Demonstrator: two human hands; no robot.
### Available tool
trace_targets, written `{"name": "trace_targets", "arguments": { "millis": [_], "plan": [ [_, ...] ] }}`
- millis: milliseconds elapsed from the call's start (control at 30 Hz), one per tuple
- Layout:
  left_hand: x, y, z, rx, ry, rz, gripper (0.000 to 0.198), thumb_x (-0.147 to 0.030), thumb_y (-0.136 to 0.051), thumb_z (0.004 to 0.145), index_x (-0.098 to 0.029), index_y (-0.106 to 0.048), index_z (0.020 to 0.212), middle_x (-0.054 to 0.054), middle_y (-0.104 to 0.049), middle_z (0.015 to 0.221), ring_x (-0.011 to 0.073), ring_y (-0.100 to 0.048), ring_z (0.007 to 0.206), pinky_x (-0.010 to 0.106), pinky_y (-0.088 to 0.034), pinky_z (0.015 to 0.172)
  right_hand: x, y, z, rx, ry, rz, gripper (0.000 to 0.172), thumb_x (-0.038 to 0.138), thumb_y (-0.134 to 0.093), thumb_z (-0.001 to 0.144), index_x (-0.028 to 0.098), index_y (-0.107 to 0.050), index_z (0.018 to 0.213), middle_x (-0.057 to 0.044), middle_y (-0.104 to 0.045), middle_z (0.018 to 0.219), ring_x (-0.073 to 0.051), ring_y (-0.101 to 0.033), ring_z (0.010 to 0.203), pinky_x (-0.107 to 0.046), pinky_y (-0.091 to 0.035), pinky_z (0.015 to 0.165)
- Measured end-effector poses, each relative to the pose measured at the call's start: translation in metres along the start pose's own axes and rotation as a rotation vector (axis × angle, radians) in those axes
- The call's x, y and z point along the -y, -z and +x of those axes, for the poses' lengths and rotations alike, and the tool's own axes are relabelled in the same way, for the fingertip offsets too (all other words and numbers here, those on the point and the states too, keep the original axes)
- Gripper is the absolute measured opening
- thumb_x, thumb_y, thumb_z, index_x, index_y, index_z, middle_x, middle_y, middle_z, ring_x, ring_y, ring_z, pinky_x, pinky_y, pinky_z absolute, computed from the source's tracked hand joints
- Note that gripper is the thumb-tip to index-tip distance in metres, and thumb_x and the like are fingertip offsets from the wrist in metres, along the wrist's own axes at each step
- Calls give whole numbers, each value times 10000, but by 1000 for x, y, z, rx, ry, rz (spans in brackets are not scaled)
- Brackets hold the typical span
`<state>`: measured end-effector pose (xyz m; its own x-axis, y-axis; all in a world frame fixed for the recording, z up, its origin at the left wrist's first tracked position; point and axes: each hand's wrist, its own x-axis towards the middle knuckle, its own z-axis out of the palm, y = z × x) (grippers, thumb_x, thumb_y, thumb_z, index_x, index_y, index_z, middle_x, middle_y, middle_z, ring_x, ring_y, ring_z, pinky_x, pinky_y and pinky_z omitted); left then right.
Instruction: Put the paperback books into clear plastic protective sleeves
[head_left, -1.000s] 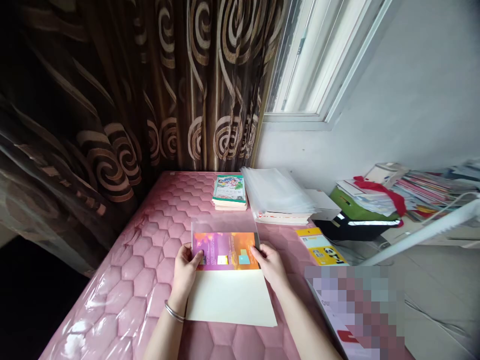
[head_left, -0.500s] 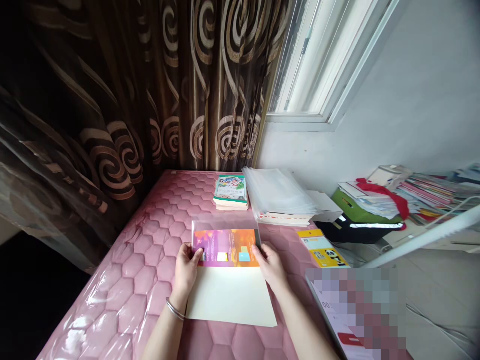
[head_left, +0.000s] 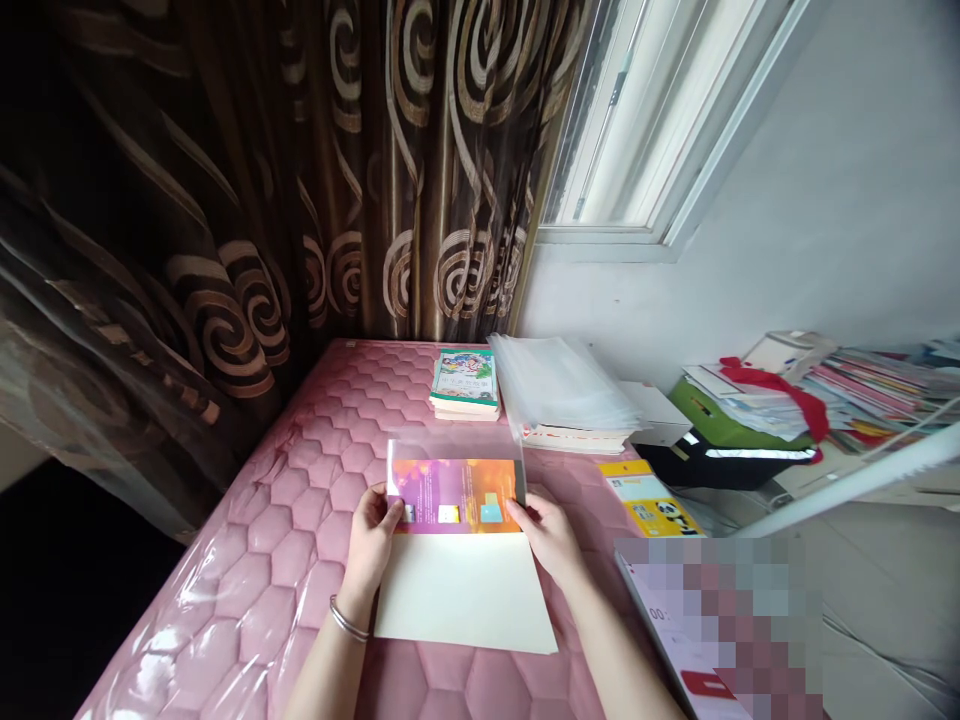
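A book (head_left: 454, 490) lies low over the bed in front of me, its purple and orange printed cover showing at the far part and a plain cream page (head_left: 465, 595) at the near part. A clear plastic book cover (head_left: 455, 447) sticks out past its far edge. My left hand (head_left: 373, 532) pinches the left edge, thumb on top, with a bracelet at the wrist. Opposite, my right hand (head_left: 553, 535) grips the right edge, thumb also on top. The fingers beneath the book are hidden.
On the pink quilted mattress (head_left: 300, 530) are a small stack of books (head_left: 465, 382), clear plastic covers (head_left: 562, 385) piled on books, a yellow panda packet (head_left: 651, 498) and a partly blurred-out screen (head_left: 667, 630). Beyond stand a green and black box (head_left: 709, 420) and a white pole (head_left: 847, 480).
Both hands keep their hold on the book, almost still. The whole view has shifted slightly, so things sit a little further right.
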<state>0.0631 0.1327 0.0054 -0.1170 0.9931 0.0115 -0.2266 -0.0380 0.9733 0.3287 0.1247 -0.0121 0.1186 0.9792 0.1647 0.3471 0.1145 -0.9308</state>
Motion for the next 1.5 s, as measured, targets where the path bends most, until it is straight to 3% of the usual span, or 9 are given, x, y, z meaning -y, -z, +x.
{"name": "trace_targets", "arguments": {
  "millis": [200, 367, 567, 700, 767, 967, 1167, 1333, 1500],
  "plan": [
    [8, -3, 7, -80, -44, 78, 373, -479, -749, 675, -169, -597, 817, 1, -610, 709, 128, -546, 624, 240, -451, 600, -3, -7, -2, -138, -13, -159, 517, 673, -472, 841, 203, -663, 742, -59, -687, 762, -223, -611, 749, -282, -466, 665],
    [3, -5, 6, -97, -79, 138, 393, -528, -742, 671, -178, -583, 753, 2, -613, 680, 139, -553, 627, 254, -451, 620, -7, -11, -3, -213, -50, -192, 533, 690, -435, 850, 216, -651, 734, -53, -674, 733, -209, -592, 696, -277, -445, 613],
    [-5, -4, -3, 22, -74, 61, 359, -444, -763, 696, -177, -599, 871, 35, -666, 830, 168, -615, 768, 269, -481, 715, 0, -3, -3, -84, -8, -1, 521, 671, -488, 839, 194, -696, 867, -87, -701, 849, -239, -613, 805, -310, -497, 720],
    [2, -3, 0, 19, -66, 23, 358, -412, -773, 689, -175, -605, 899, 48, -683, 869, 177, -631, 815, 282, -484, 770, 10, 7, -4, 105, 1, 215, 458, 597, -580, 824, 207, -689, 1038, -96, -695, 1041, -268, -631, 915, -350, -513, 802],
    [7, -2, 2, 11, -57, 29, 353, -416, -762, 699, -175, -605, 902, 36, -678, 833, 164, -621, 772, 273, -479, 748, 11, 9, -3, 141, 6, 235, 455, 582, -614, 804, 207, -693, 1049, -100, -691, 1060, -278, -629, 937, -358, -514, 807],
    [10, 0, 4, -3, -46, 71, 324, -404, -753, 709, -172, -598, 873, 1, -642, 743, 131, -572, 675, 243, -447, 671, 3, 6, 1, 17, 66, 7, 424, 597, -563, 823, 198, -708, 816, -92, -675, 897, -263, -591, 882, -354, -499, 784],
    [11, -1, 6, -44, -66, 137, 368, -470, -753, 694, -164, -606, 837, 0, -615, 715, 131, -540, 647, 245, -426, 645, -6, -2, 1, -90, 137, -109, 400, 557, -480, 887, 221, -665, 772, -80, -639, 855, -252, -562, 906, -371, -467, 862],
    [14, -3, 9, -108, -95, 219, 380, -519, -736, 688, -184, -560, 727, -28, -552, 636, 126, -493, 599, 243, -397, 603, -10, -9, -1, -197, 100, -168, 421, 573, -428, 905, 235, -637, 767, -86, -630, 903, -254, -549, 948, -369, -464, 868],
    [5, -5, 4, -68, -108, 226, 362, -526, -701, 728, -192, -566, 759, -19, -564, 680, 136, -497, 641, 241, -401, 633, -9, -6, -1, -152, 96, -117, 446, 603, -427, 895, 237, -622, 731, -75, -603, 832, -244, -547, 881, -356, -475, 841]
  ]
}}
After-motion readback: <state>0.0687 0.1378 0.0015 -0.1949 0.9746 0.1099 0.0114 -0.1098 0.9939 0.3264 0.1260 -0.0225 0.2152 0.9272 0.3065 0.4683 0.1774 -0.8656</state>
